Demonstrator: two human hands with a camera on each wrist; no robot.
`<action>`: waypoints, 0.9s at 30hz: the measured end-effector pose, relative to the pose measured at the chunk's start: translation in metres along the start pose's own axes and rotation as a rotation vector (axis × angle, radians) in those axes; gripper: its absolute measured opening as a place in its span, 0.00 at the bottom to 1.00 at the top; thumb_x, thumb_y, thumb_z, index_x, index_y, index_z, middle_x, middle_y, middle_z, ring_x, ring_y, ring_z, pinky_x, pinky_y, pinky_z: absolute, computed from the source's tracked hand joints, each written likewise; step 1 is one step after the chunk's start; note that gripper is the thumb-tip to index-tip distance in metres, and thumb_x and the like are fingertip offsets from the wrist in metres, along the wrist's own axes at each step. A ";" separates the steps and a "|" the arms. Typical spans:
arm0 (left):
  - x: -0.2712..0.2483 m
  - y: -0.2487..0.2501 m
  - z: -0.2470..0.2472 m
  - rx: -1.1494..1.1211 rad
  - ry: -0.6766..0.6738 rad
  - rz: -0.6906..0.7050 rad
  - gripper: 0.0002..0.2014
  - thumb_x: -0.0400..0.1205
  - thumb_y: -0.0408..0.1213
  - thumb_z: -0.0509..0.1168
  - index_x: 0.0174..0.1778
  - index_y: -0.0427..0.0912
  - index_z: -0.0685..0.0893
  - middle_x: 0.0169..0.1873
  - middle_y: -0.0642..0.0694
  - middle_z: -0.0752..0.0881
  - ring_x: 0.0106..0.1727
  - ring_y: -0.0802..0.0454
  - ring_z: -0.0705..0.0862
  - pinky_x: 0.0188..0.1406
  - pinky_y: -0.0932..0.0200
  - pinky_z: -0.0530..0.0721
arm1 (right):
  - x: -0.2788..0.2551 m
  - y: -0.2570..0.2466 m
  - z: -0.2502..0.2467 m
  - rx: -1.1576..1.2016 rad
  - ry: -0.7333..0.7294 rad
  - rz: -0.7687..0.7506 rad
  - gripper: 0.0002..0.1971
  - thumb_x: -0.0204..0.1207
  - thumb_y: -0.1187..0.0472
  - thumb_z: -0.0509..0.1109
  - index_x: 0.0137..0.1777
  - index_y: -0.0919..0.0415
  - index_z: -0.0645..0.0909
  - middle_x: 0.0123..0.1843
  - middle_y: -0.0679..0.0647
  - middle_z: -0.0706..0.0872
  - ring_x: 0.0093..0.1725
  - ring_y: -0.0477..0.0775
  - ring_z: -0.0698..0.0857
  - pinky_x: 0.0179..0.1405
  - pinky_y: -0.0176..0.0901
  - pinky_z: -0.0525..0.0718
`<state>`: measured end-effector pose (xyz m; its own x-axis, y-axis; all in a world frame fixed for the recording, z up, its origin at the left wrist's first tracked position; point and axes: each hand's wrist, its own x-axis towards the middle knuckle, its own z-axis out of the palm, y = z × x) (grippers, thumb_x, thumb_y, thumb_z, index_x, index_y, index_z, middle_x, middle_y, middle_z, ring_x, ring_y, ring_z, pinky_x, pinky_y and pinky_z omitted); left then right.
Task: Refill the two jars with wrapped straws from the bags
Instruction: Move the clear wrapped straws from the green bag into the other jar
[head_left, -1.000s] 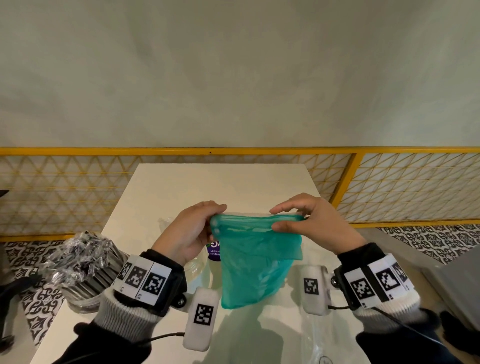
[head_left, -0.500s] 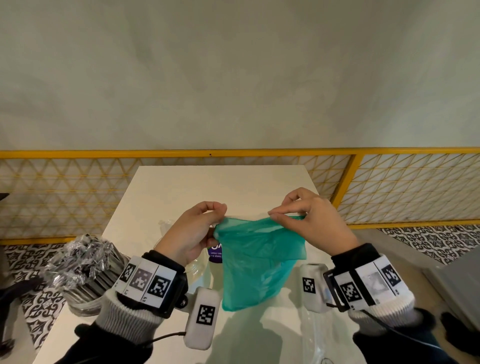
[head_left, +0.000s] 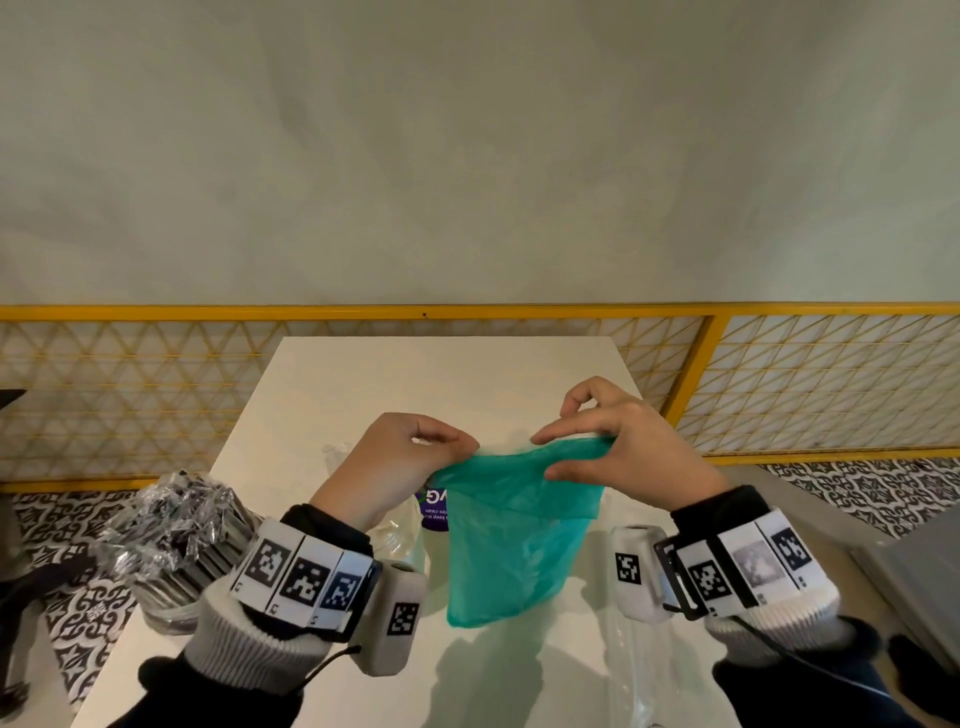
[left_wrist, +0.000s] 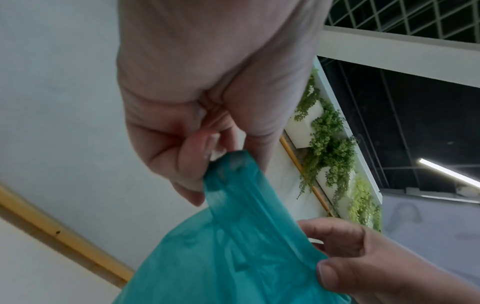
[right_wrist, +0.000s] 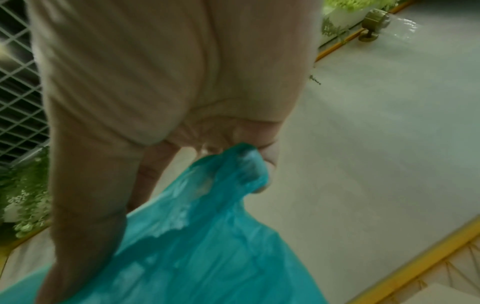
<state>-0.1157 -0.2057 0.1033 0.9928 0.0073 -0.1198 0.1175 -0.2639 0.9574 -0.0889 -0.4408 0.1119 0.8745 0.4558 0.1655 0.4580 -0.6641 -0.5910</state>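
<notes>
Since earlier, my right hand (head_left: 618, 452) is regripping; both grips, left hand (head_left: 395, 462) included, are pinching the teal bag (head_left: 514, 545) above the bench (head_left: 363, 395); next, spreading its mouth.

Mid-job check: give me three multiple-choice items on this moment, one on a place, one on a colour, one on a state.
1. Where is the jar of wrapped straws?
A. table's near left
B. table's far right
C. on the floor

2. What colour is the bag?
A. red
B. teal
C. black

3. How is the bag held?
A. lying flat on the table
B. one hand only
C. left hand and right hand pinch its top edge

Key: 1 A, it stands beside the left wrist; 2 B, teal in every view; 3 C, it hangs between both hands.
</notes>
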 end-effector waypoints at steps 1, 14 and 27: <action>0.000 0.000 0.000 0.045 -0.001 0.018 0.05 0.75 0.36 0.73 0.42 0.39 0.92 0.31 0.52 0.88 0.25 0.68 0.81 0.21 0.77 0.72 | 0.000 0.000 0.000 0.011 -0.012 0.006 0.15 0.64 0.52 0.81 0.49 0.36 0.87 0.52 0.40 0.75 0.48 0.32 0.75 0.42 0.23 0.69; -0.004 0.001 0.003 0.298 0.101 0.283 0.02 0.75 0.43 0.72 0.39 0.57 0.89 0.46 0.49 0.80 0.47 0.59 0.80 0.47 0.64 0.77 | -0.002 0.009 -0.008 0.364 -0.005 0.172 0.20 0.62 0.58 0.82 0.53 0.42 0.83 0.50 0.48 0.79 0.36 0.47 0.74 0.39 0.31 0.77; -0.004 -0.001 0.014 0.441 0.303 0.357 0.09 0.78 0.48 0.68 0.45 0.49 0.90 0.43 0.51 0.79 0.38 0.59 0.79 0.35 0.73 0.70 | 0.009 0.016 0.012 -0.102 0.311 0.095 0.07 0.73 0.52 0.73 0.47 0.51 0.90 0.45 0.47 0.85 0.49 0.46 0.79 0.50 0.40 0.76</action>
<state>-0.1206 -0.2187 0.0994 0.9393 0.1006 0.3279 -0.1788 -0.6720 0.7186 -0.0754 -0.4397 0.0943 0.9136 0.1972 0.3556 0.3721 -0.7580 -0.5357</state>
